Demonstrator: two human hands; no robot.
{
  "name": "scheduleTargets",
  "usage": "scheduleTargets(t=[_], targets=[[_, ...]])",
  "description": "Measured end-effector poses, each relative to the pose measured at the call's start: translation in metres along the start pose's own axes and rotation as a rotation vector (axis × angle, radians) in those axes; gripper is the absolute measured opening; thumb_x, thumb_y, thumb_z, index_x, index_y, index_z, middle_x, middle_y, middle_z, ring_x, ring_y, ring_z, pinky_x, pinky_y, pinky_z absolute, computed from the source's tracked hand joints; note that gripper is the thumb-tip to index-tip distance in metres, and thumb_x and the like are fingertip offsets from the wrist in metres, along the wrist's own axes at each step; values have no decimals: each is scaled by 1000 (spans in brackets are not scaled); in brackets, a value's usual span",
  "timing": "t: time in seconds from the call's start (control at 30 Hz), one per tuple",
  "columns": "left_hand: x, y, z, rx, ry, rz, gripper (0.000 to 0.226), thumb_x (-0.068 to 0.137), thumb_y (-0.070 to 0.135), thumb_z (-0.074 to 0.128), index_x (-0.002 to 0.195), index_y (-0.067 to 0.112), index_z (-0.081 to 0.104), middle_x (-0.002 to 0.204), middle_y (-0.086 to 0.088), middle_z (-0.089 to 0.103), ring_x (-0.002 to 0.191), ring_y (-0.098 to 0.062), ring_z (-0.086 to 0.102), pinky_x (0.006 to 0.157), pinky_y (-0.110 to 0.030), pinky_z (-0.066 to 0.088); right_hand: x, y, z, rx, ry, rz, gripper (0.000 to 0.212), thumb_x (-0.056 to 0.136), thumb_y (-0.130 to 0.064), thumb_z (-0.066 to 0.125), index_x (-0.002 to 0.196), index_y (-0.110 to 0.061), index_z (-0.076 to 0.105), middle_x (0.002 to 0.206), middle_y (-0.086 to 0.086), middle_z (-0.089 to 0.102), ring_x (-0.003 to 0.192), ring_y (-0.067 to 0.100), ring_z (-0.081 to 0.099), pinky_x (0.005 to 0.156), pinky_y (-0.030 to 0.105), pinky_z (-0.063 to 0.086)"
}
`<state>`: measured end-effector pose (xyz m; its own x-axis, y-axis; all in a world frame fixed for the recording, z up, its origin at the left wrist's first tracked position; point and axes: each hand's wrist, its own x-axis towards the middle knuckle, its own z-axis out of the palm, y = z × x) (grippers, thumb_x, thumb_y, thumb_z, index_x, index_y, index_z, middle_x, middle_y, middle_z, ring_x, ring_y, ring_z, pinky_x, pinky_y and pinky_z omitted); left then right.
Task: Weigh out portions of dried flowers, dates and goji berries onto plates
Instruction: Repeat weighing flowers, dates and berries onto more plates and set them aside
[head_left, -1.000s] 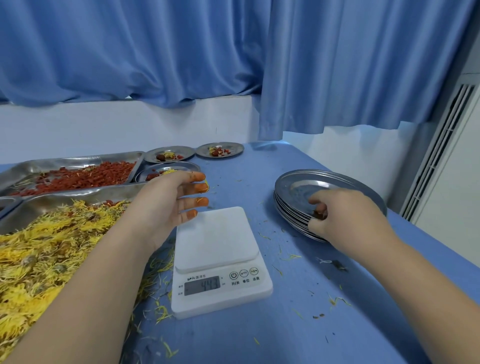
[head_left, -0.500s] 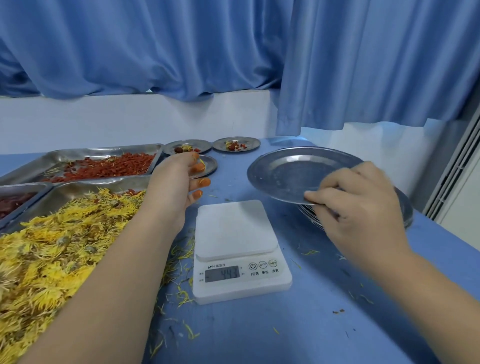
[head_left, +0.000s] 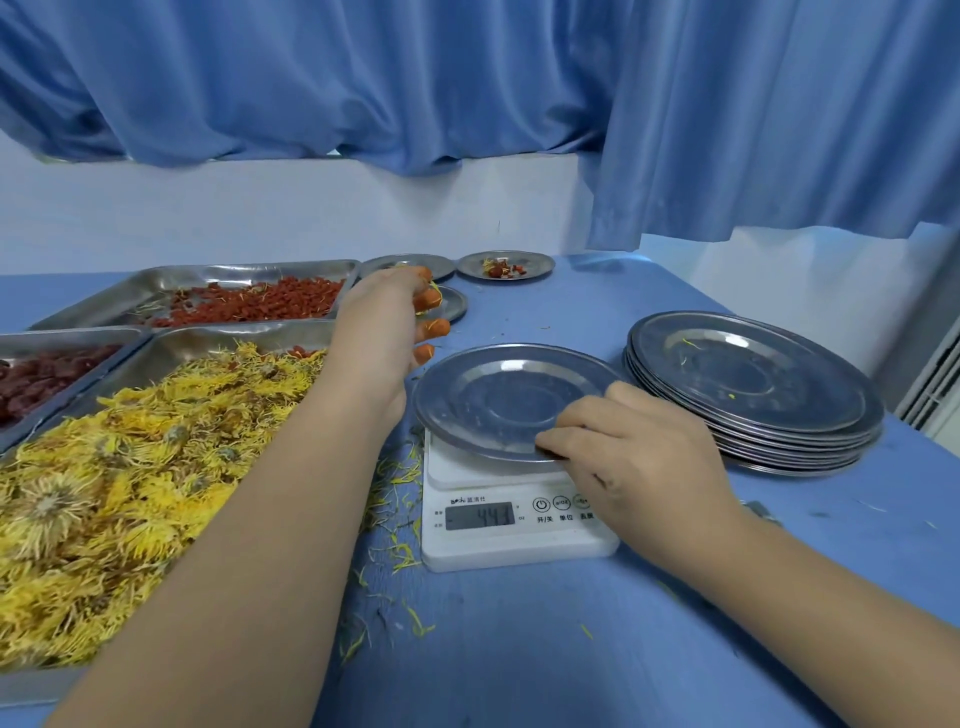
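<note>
My right hand (head_left: 631, 457) pinches the near rim of an empty steel plate (head_left: 498, 395) that lies over the platform of the white digital scale (head_left: 514, 525), whose display reads 44.1. My left hand (head_left: 387, 332) hovers beyond the scale, fingers relaxed and holding nothing, beside the tray of yellow dried flowers (head_left: 119, 467). Behind that tray stand a tray of red goji berries (head_left: 249, 304) and, at the far left, a tray of dark dates (head_left: 31, 376). Three filled small plates sit at the back, one (head_left: 506, 265) in full view, two partly hidden by my left hand.
A stack of empty steel plates (head_left: 753, 384) stands to the right of the scale. Loose yellow petals litter the blue tablecloth (head_left: 519, 649) around the scale. Blue curtains hang behind; the table's right edge runs close past the plate stack.
My right hand lifted the top plate off the stack, carried it left and set it down over the scale. My left hand stayed near the flower tray.
</note>
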<state>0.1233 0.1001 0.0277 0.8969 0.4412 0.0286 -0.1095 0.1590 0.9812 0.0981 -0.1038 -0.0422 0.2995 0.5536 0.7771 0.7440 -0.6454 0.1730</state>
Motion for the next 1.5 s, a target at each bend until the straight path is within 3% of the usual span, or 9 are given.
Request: scheduleTargets(t=[0.23, 0.4, 0.53, 0.83, 1.0, 1.13, 1.3, 1.4, 1.5], targets=[[2, -2, -1, 2, -1, 12, 11, 94, 20, 51, 90, 21, 61, 73, 5, 57, 57, -13, 55, 52, -24, 36, -3, -2, -14, 177, -147, 100, 22, 74, -10, 78, 96, -12, 73, 87, 0, 68, 71, 26, 62, 63, 37, 53], [3, -3, -3, 8, -5, 30, 11, 92, 20, 51, 91, 21, 62, 74, 5, 58, 58, -13, 56, 54, -24, 38, -1, 16, -21, 323, -77, 309, 24, 74, 1, 77, 93, -13, 73, 79, -4, 62, 70, 4, 52, 69, 18, 45], [2, -5, -3, 20, -7, 44, 10, 92, 21, 53, 89, 21, 62, 72, 6, 59, 58, -13, 57, 54, -24, 38, -2, 31, -30, 342, -168, 416, 18, 73, -6, 79, 87, -17, 74, 71, -11, 60, 70, 9, 53, 65, 15, 42], [1, -7, 0, 42, -2, 42, 13, 90, 22, 54, 97, 21, 64, 72, 6, 61, 58, -12, 57, 54, -25, 38, -6, 34, -43, 353, -608, 291, 3, 82, -35, 66, 84, -37, 66, 60, -17, 58, 63, 2, 53, 51, 20, 38], [0, -7, 0, 41, -4, 49, 10, 90, 22, 54, 92, 22, 64, 70, 7, 61, 59, -13, 58, 53, -24, 38, -8, 34, -40, 361, -845, 298, 32, 80, -58, 54, 110, -48, 58, 78, -36, 54, 65, -4, 53, 55, 20, 42], [-1, -8, -1, 42, -10, 59, 14, 90, 21, 53, 98, 22, 65, 72, 6, 61, 56, -12, 58, 52, -23, 40, -10, 35, -44, 359, -900, 282, 42, 78, -64, 52, 119, -57, 46, 78, -38, 53, 68, -9, 53, 53, 18, 38], [-4, -9, 0, 81, -17, 67, 19, 91, 22, 54, 107, 19, 64, 80, 4, 60, 59, -13, 58, 50, -23, 40, -11, 27, -44, 340, -871, 295, 48, 78, -67, 49, 124, -61, 35, 63, -16, 52, 56, -4, 46, 51, 17, 31], [-6, -9, 2, 92, -17, 79, 16, 92, 22, 53, 104, 19, 63, 78, 4, 60, 61, -13, 57, 53, -25, 39, -10, 22, -45, 255, -860, 271, 46, 81, -68, 45, 125, -56, 41, 62, -17, 46, 58, -3, 40, 49, 17, 26], [-8, -9, 3, 112, -10, 78, 16, 92, 21, 52, 103, 19, 64, 76, 5, 61, 63, -14, 59, 55, -26, 40, -10, 16, -45, 138, -872, 167, 46, 85, -64, 38, 122, -40, 52, 68, -13, 50, 70, 7, 49, 52, 23, 33]])
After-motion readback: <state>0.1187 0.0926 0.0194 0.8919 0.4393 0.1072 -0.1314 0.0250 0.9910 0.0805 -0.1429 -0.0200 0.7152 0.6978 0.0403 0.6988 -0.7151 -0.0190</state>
